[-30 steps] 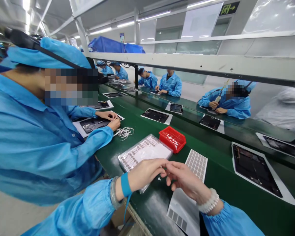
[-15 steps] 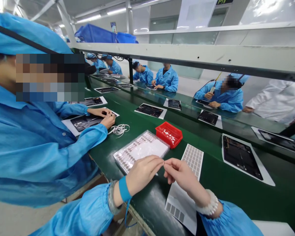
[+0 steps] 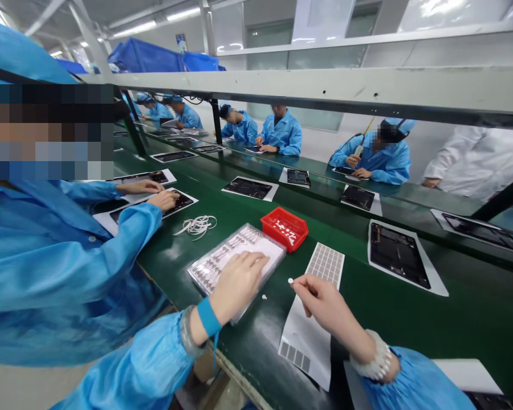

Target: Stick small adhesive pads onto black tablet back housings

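My right hand (image 3: 325, 302) pinches a small white round piece (image 3: 290, 281) between thumb and forefinger, above the top end of a sticker sheet. That sheet (image 3: 310, 336) is white with rows of grey rectangles. My left hand (image 3: 239, 285) hangs over a clear tray (image 3: 270, 250), its fingers stretched out and the thumb hidden; I see nothing in it. Rows of small round parts with thin leads (image 3: 216, 267) lie in the tray. Another tiny white piece (image 3: 264, 296) rests on the green bench between my hands.
A red bin (image 3: 285, 228) with white pieces stands behind the tray. Coiled white strip (image 3: 199, 226) lies to its left. Dark device panels on white sheets (image 3: 399, 253) line the green bench (image 3: 410, 330). A co-worker's hands (image 3: 162, 199) work on a panel at left.
My hands have moved apart from where their fingertips met. The left went over the tray; the white piece now shows in my right fingers. The view has shifted slightly.
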A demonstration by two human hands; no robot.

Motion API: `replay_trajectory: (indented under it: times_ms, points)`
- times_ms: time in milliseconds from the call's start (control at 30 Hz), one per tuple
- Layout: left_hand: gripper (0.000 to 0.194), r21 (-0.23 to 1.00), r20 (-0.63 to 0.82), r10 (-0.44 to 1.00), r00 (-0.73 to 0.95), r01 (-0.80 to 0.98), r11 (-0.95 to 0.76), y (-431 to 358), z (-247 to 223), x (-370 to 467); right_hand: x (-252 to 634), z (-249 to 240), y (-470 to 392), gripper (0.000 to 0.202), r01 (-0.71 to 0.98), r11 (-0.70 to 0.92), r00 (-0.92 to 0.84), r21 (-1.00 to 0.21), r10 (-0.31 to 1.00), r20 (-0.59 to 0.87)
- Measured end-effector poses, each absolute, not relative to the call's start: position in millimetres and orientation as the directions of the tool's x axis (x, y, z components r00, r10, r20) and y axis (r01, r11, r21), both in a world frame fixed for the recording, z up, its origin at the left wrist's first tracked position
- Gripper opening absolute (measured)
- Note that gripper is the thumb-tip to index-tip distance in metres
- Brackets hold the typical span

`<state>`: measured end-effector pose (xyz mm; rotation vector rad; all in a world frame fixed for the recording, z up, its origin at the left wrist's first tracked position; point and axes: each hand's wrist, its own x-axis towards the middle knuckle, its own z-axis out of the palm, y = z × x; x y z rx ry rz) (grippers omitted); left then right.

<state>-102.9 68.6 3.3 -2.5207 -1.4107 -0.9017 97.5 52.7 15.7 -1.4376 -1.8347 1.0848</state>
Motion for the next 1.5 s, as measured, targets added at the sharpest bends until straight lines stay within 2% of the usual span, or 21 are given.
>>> replay_trajectory:
  times_ms: [133,267,367,567,733,833,967,1033,1167,1267,1333,1400,1500]
  points:
    - [0.018,0.223,0.607,0.681,0.409,0.736,-0.64,43.8,6.1,-75.1,101.1,17.1,45.2,0.021,0.582,0.149,-0.253,-0.8,0.967,-0.004]
    - [0.018,0.314,0.571,0.727,0.381,0.717,-0.622,37.3,7.0,-59.9,97.6,22.3,38.6,0.02,0.652,0.182,-0.243,-0.736,0.97,0.024]
    - [0.015,0.323,0.554,0.744,0.373,0.728,-0.605,37.8,7.4,-59.8,95.5,23.2,36.5,0.02,0.67,0.199,-0.242,-0.716,0.969,0.042]
    - [0.012,0.279,0.539,0.769,0.344,0.788,-0.548,47.1,4.1,-69.7,95.1,18.0,37.7,0.022,0.584,0.206,-0.256,-0.785,0.965,0.063]
    - [0.026,0.196,0.572,0.779,0.257,0.879,-0.434,72.6,5.0,-89.3,103.1,22.5,40.8,0.029,0.484,0.074,-0.23,-0.872,0.972,-0.045]
    - [0.037,0.139,0.573,0.74,0.352,0.848,-0.512,63.6,10.2,-81.7,111.8,24.5,37.6,0.03,0.437,0.018,-0.247,-0.899,0.964,-0.101]
    - [0.02,0.145,0.592,0.613,0.523,0.679,-0.72,30.5,16.3,-49.2,129.6,23.9,23.7,0.029,0.394,-0.025,-0.287,-0.919,0.947,-0.148]
    - [0.02,0.19,0.609,0.593,0.527,0.629,-0.754,17.4,18.1,-32.5,142.8,24.4,12.7,0.026,0.41,0.011,-0.256,-0.912,0.961,-0.103]
    - [0.029,0.38,0.558,0.627,0.543,0.505,-0.775,-1.6,16.8,-0.8,174.3,26.7,-21.5,0.013,0.46,0.231,-0.183,-0.858,0.97,0.163]
    - [0.033,0.459,0.536,0.582,0.612,0.367,-0.809,-18.1,7.4,25.3,197.1,23.1,-56.9,0.014,0.456,0.284,-0.163,-0.843,0.958,0.235]
    - [0.031,0.398,0.565,0.514,0.645,0.333,-0.855,-29.5,-3.0,41.4,216.3,16.5,-80.6,0.015,0.46,0.233,-0.082,-0.857,0.972,0.22]
    - [0.032,0.272,0.609,0.429,0.667,0.332,-0.903,-38.9,-14.8,53.9,244.4,8.3,-104.5,0.016,0.481,0.145,0.045,-0.865,0.981,0.19]
    - [0.036,0.146,0.615,0.29,0.733,0.256,-0.956,-47.6,-31.7,64.0,300.3,-3.3,-144.8,0.018,0.585,-0.048,0.276,-0.81,0.95,0.143]
